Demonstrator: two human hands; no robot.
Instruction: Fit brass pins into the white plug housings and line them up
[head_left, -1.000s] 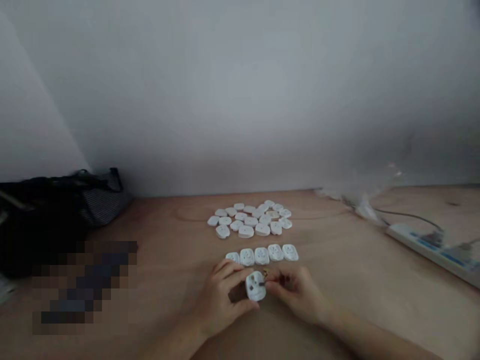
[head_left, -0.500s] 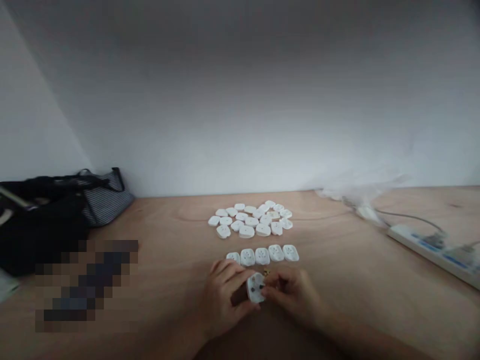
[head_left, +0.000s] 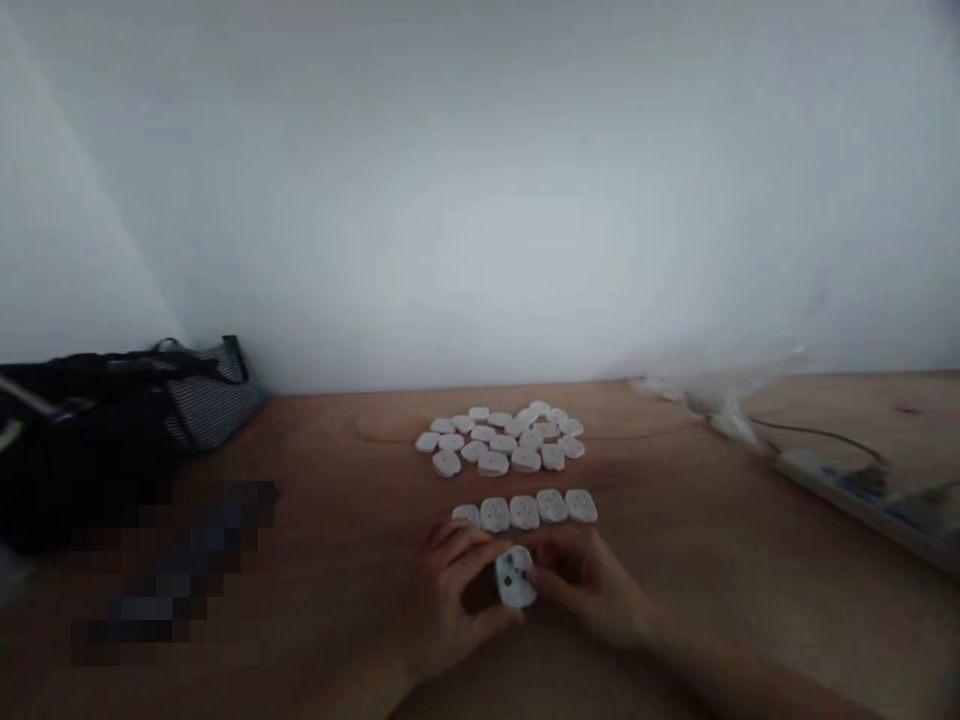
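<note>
A white plug housing (head_left: 514, 577), rounded-square with several dark openings and a small brass-coloured spot near its top, is tilted up over the table. My left hand (head_left: 457, 590) grips it from the left, fingers along the top and thumb below. At its right edge is my right hand (head_left: 589, 580), thumb and fingers pinched together and touching the face. Whatever small part the right fingertips hold is hidden. Just beyond the hands, several similar white housings (head_left: 524, 512) stand in a row; the left fingers partly cover the leftmost.
Farther back lies a cluster of white housings (head_left: 493, 463) on the wooden table (head_left: 337, 560). To the right are a power strip (head_left: 825, 485) with cables and a clear plastic bag (head_left: 724, 385). A black bag (head_left: 82, 440) and a pixelated object (head_left: 187, 560) lie left. A wall (head_left: 480, 200) rises behind.
The held housing has shifted slightly right. My right fingers have moved slightly; the brass-coloured piece seen by them before is now hidden. The table looks darker and the wall brighter.
</note>
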